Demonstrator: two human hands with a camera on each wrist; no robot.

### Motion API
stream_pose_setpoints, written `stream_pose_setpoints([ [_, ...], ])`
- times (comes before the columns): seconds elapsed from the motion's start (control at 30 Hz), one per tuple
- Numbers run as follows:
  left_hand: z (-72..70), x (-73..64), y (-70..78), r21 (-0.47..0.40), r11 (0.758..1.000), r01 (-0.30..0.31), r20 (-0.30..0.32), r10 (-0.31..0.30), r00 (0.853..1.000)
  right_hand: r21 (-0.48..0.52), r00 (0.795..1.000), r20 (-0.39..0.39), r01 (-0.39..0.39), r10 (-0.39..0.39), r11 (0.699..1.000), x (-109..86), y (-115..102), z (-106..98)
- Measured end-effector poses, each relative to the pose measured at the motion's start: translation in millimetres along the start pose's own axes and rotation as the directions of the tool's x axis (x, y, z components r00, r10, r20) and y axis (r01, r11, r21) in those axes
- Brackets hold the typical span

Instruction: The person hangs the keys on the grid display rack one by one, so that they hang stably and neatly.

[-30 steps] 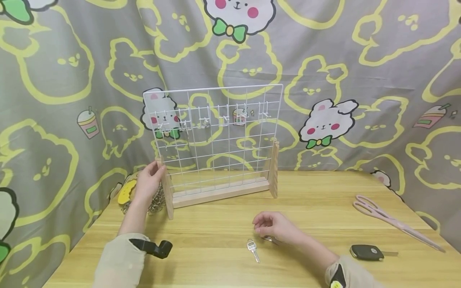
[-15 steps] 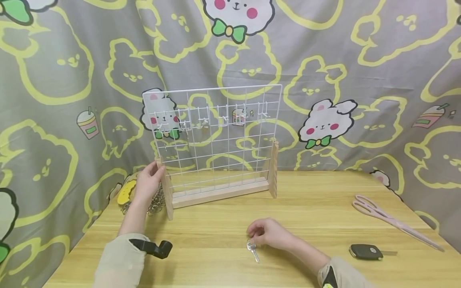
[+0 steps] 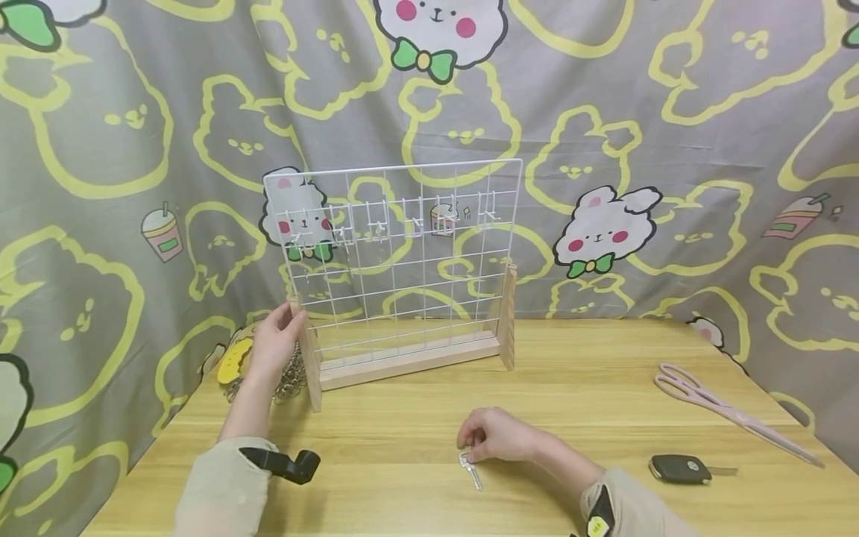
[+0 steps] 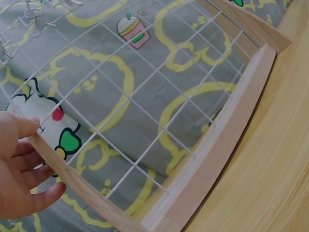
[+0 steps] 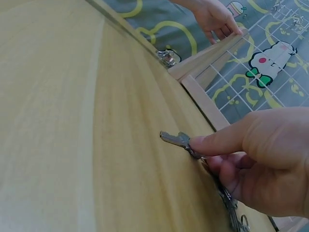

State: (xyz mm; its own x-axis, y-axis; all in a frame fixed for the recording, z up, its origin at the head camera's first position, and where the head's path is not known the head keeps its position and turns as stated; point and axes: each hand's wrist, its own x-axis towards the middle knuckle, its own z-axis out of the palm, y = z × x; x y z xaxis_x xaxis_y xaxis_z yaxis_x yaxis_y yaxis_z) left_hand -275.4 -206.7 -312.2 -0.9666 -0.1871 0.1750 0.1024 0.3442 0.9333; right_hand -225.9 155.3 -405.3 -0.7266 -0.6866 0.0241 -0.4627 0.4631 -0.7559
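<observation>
A white wire grid rack (image 3: 396,276) with wooden side posts and a row of white hooks stands on the table. My left hand (image 3: 278,339) holds the top of its left post, thumb over the edge in the left wrist view. A silver key (image 3: 471,471) is at the fingertips of my right hand (image 3: 499,432), low over the table. The right wrist view shows the thumb pressed on that key's head, fingers curled beneath. More metal keys (image 5: 231,208) show below those fingers; whether the hand holds them I cannot tell.
A black car key (image 3: 681,470) lies to the right, with pink scissors (image 3: 705,403) beyond it. Behind the left hand is a pile of metal rings or chains (image 3: 290,380) with a yellow item (image 3: 235,359). A patterned curtain (image 3: 604,89) hangs behind the table.
My right hand has moved left to the silver key, and its fingers have closed at the key's head. The left hand stays on the rack's post.
</observation>
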Motion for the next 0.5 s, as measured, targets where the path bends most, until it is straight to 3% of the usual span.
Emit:
stream_pose_setpoints([
  [0.23,0.1,-0.1,-0.4,-0.003,1.000,-0.004,0.000,0.004,1.000,-0.015,1.000,-0.023,-0.002,0.001,1.000,1.9,3.4,1.5],
  [0.5,-0.5,-0.3,-0.3,-0.002,1.000,-0.001,0.005,0.001,1.000,0.064,0.998,-0.064,-0.009,0.013,0.998,0.2,9.3,2.4],
])
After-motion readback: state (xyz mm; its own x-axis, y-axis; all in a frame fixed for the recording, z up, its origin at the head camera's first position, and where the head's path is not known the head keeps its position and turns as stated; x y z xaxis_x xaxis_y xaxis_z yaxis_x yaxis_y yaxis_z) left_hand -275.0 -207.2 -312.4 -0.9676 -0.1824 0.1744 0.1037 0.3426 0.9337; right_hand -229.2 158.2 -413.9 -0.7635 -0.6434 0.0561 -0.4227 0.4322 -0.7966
